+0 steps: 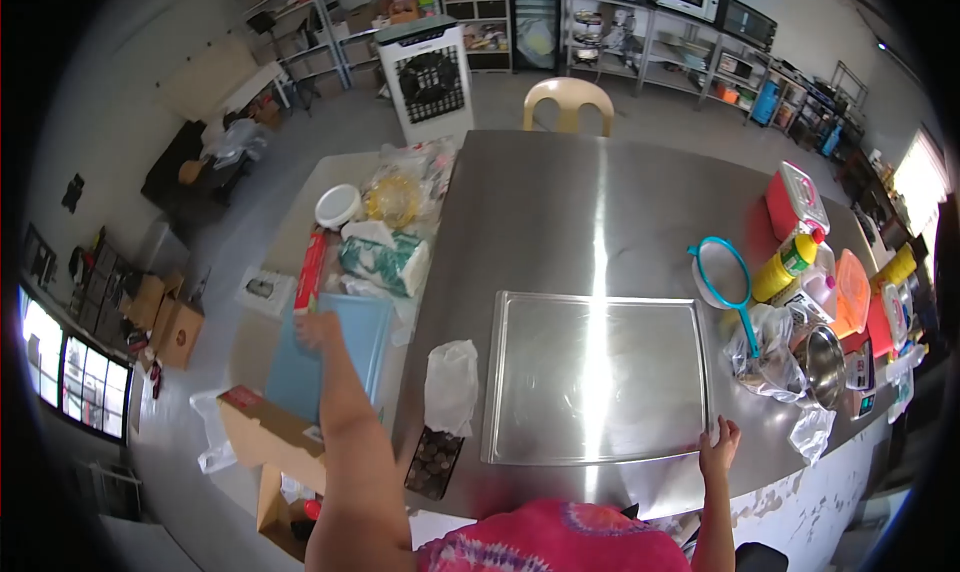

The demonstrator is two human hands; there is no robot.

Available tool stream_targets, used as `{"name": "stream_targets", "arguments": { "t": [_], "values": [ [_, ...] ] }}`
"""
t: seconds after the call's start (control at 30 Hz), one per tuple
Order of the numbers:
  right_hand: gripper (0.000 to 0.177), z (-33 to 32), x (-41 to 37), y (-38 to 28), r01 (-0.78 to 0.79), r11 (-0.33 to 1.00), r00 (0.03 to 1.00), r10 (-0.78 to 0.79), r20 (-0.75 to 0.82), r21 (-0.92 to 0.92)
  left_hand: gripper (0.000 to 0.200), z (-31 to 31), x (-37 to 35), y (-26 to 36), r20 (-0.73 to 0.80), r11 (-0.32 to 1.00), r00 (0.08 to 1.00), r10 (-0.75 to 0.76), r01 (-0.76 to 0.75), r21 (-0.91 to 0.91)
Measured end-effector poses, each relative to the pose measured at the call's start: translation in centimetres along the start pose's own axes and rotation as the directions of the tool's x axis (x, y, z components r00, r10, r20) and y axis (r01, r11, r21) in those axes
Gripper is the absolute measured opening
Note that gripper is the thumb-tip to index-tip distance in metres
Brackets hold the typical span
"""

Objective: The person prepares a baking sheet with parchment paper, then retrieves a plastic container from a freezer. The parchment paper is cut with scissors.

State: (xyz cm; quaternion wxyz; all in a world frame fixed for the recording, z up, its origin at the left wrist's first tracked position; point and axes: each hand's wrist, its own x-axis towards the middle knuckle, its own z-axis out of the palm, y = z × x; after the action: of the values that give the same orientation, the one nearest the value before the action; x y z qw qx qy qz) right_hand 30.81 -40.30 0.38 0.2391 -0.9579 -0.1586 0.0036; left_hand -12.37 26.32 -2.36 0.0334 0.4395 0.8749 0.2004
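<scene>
On the left side table, my left hand point(316, 329) is closed on the near end of a long red box point(311, 267), the kind that holds a kitchen roll. Under that hand lies a light-blue lid or board point(360, 332). A shallow rectangular metal tray point(560, 382) rests flat on the steel table. My right hand point(718, 446) grips the tray at its near right corner. Left of the tray are a crumpled white paper or plastic sheet point(451, 384) and a dark phone-like object point(434, 462).
A blue-handled strainer point(748, 322), a yellow bottle point(787, 267), a metal bowl point(822, 367) and a pink container point(797, 200) crowd the right side. A green-white tissue pack point(385, 260), white tub point(338, 205) and cardboard box point(272, 427) stand left. A chair point(568, 102) is beyond the table.
</scene>
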Motion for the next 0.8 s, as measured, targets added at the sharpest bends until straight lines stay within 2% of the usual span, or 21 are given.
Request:
{"name": "stream_targets", "arguments": {
  "t": [0.03, 0.07, 0.13, 0.17, 0.23, 0.27, 0.33, 0.4, 0.47, 0.5, 0.53, 0.57, 0.6, 0.67, 0.73, 0.77, 0.8],
  "values": [
    [0.054, 0.0, -0.2, -0.2, 0.005, 1.000, 1.000, -0.005, 0.001, 0.012, 0.058, 0.0, 0.3, -0.3, 0.075, 0.998, 0.997, -0.033, 0.037, -0.052],
    [0.053, -0.1, -0.6, -0.3, 0.008, 1.000, 1.000, -0.009, 0.006, 0.023, 0.058, -1.0, -0.5, 0.1, 0.081, 0.998, 0.997, -0.014, 0.018, -0.055],
    [0.051, -0.1, -1.0, -1.0, -0.001, 1.000, 1.000, 0.001, -0.008, 0.017, 0.038, -4.1, -2.6, 0.6, 0.157, 0.999, 0.988, -0.003, 0.011, -0.053],
    [0.049, 0.3, -1.0, -1.2, 0.018, 1.000, 1.000, -0.017, -0.026, 0.025, 0.038, -4.1, -3.2, 0.9, 0.169, 0.999, 0.986, 0.016, -0.008, -0.046],
    [0.047, 0.6, -1.3, -2.1, 0.012, 1.000, 0.999, -0.011, -0.048, 0.026, 0.028, -3.8, -4.3, 1.7, -0.020, 0.978, 1.000, -0.021, 0.017, -0.206],
    [0.045, 0.7, -1.5, -3.1, 0.063, 0.997, 0.997, -0.060, -0.057, 0.043, 0.028, -3.8, -5.4, 1.8, -0.008, 0.979, 1.000, 0.000, -0.002, -0.202],
    [0.039, 1.2, -1.8, -5.2, 0.174, 0.979, 0.982, -0.166, -0.089, 0.101, 0.026, -4.4, -9.0, 2.0, -0.359, 0.821, 0.928, 0.097, -0.278, -0.499],
    [0.032, 1.2, -2.0, -8.2, 0.266, 0.946, 0.964, -0.265, -0.031, 0.184, 0.023, -5.7, -14.5, 2.1, -0.524, 0.679, 0.812, 0.259, -0.539, -0.499],
    [0.030, 1.3, -2.4, -11.1, 0.345, 0.861, 0.919, -0.391, 0.052, 0.374, 0.021, -7.6, -21.7, 1.9, -0.562, 0.556, 0.714, 0.418, -0.691, -0.463],
    [0.031, 1.6, -2.5, -12.5, 0.373, 0.824, 0.887, -0.452, 0.097, 0.427, 0.022, -8.3, -25.3, 1.6, -0.479, 0.431, 0.767, 0.427, -0.638, -0.638],
    [0.035, 2.3, -2.8, -13.7, 0.314, 0.803, 0.873, -0.454, 0.179, 0.506, 0.022, -9.4, -28.9, 1.3, -0.416, 0.330, 0.785, 0.458, -0.585, -0.741],
    [0.041, 2.8, -3.1, -14.5, 0.324, 0.745, 0.828, -0.521, 0.205, 0.583, 0.021, -10.4, -32.5, 1.0, -0.350, 0.233, 0.800, 0.488, -0.506, -0.831],
    [0.051, 2.6, -3.4, -15.8, 0.221, 0.720, 0.780, -0.535, 0.324, 0.657, 0.020, -11.8, -35.7, 0.5, -0.309, 0.175, 0.790, 0.529, -0.458, -0.871],
    [0.068, 2.8, -3.8, -17.9, 0.217, 0.642, 0.673, -0.644, 0.363, 0.736, 0.017, -13.8, -40.2, -1.3, -0.150, 0.293, 0.737, 0.660, -0.435, -0.852],
    [0.076, 2.7, -4.3, -19.6, 0.124, 0.530, 0.630, -0.695, 0.346, 0.839, 0.015, -16.6, -43.6, -2.4, -0.108, 0.282, 0.660, 0.744, -0.455, -0.844],
    [0.076, 2.7, -4.2, -20.2, 0.123, 0.526, 0.619, -0.704, 0.349, 0.842, 0.015, -17.2, -44.9, -3.0, -0.111, 0.290, 0.667, 0.737, -0.460, -0.840],
    [0.073, 2.9, -4.1, -20.7, 0.113, 0.454, 0.592, -0.746, 0.307, 0.884, 0.014, -17.8, -46.0, -3.7, -0.075, 0.258, 0.572, 0.817, -0.478, -0.840]
  ]
}}
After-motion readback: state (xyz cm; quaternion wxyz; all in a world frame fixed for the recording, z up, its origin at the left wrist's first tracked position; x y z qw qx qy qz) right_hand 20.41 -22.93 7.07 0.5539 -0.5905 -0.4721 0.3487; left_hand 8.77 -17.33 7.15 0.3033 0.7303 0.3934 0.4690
